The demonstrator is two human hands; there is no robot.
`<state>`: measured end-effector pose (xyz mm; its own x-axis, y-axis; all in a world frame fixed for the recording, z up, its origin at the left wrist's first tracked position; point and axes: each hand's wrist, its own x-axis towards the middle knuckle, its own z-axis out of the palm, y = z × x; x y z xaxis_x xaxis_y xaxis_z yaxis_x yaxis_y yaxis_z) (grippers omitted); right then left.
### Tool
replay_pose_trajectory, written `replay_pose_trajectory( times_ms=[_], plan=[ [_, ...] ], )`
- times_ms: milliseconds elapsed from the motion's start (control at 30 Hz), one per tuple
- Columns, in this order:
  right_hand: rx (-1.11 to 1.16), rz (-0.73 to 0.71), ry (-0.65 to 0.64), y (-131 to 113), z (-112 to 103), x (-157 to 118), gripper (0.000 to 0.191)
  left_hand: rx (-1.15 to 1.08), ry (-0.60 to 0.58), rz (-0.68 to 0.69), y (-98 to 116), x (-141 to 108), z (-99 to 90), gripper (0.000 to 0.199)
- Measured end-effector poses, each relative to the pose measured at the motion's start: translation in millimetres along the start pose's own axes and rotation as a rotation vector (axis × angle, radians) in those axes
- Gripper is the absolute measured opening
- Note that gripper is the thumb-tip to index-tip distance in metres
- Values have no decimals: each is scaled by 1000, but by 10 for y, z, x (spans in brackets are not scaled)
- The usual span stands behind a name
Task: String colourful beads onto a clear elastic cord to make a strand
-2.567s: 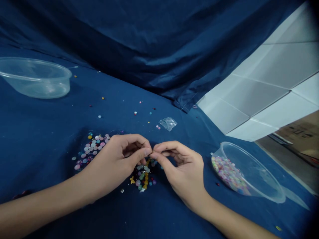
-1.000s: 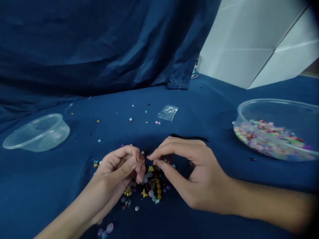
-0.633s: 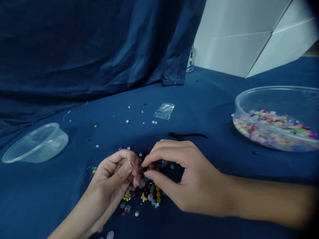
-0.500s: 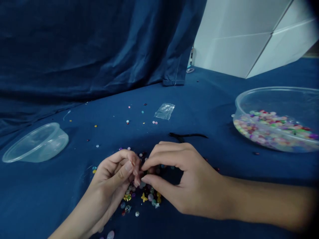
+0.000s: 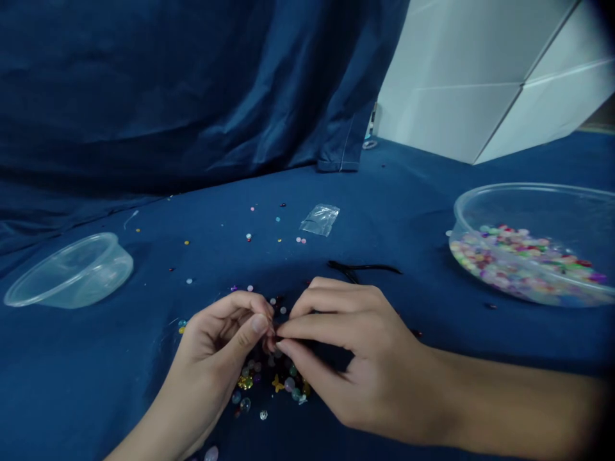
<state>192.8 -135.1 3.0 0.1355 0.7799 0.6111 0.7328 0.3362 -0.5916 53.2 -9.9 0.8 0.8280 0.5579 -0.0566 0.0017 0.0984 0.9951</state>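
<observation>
Both left hand [image 5: 211,349] and right hand [image 5: 358,362] pinch fingers [image 5: 307,328] narrow above loose beads [image 5: 269,384], grip hidden; a bead-filled tub [image 5: 528,246] sits at two o'clock.

A makeshift beading corner, more craft setup than shop: navy cloth [image 5: 144,96] drapes over the bench [image 5: 96,384] and up behind it (white wall panels [image 5: 461,83] show beside it), with clear plastic tubs [image 5: 70,272] and loose beads [image 5: 289,384] around.

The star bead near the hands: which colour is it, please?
The star bead is yellow; it shows best in the head view.
</observation>
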Motion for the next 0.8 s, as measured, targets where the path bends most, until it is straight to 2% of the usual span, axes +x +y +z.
replay_pose_trajectory(
  times_ms=[133,367,800],
  plan=[
    [-62,-19,-7,-30,5,17,20,63,33,30,-12,-21,-8,16],
    [-125,-13,-8,-37,4,25,20,62,74,1,-7,-41,-1,17],
    [-45,7,64,54,90,-16,14,122,117,28,-40,-46,0,21]
  ],
)
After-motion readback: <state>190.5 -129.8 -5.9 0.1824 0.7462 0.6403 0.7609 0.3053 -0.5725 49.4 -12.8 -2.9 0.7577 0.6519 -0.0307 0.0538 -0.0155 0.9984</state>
